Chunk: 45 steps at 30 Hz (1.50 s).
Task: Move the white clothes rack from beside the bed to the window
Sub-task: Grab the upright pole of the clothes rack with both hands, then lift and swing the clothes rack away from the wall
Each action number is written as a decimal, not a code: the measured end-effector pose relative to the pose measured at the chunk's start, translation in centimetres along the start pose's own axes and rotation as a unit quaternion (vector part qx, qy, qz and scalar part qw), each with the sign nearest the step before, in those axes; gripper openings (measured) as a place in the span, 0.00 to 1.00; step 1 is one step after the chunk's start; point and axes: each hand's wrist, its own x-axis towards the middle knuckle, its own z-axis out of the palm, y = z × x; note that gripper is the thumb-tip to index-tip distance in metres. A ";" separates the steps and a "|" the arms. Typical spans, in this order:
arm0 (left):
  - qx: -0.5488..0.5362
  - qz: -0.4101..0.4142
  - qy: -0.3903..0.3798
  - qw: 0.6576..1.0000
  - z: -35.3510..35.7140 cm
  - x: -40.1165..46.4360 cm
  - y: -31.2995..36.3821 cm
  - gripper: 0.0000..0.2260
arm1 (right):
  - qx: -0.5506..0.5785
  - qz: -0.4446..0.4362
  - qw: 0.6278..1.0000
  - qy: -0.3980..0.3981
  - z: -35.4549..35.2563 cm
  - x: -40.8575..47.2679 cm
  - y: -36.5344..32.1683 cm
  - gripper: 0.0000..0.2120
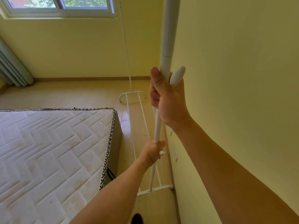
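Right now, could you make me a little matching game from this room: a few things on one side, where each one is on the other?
Things:
1. right hand
2. left hand
3. mattress
4. window

Places:
A. top left, on the far wall
B. lower on the rack's near pole
C. higher on the rack's near pole
D. left of the white clothes rack

Pairs: 1-C, 2-B, 3-D, 4-A

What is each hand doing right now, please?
Left hand: closed around the white metal clothes rack pole, low down.
Right hand: closed around the same pole, higher up.
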 end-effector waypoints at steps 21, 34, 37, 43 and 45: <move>-0.025 0.009 0.090 0.996 -2.6 6.9 0.1 0.11 | -0.013 0.019 0.999 -0.038 1.3 6.9 3.0 0.22; 0.008 -0.009 0.110 0.994 -5.4 14.4 2.9 0.17 | 0.007 0.037 0.997 -0.074 1.2 14.9 6.3 0.19; 0.015 -0.007 0.111 0.994 -5.9 17.1 3.5 0.17 | -0.008 0.048 0.996 -0.069 0.5 17.6 7.4 0.19; 0.022 -0.026 0.123 0.992 -6.9 23.3 4.4 0.15 | -0.053 0.057 0.995 -0.063 -1.4 22.8 9.7 0.19; 0.023 -0.023 0.124 0.992 -7.3 25.1 5.0 0.12 | -0.076 0.040 0.996 -0.031 -1.5 24.2 10.4 0.20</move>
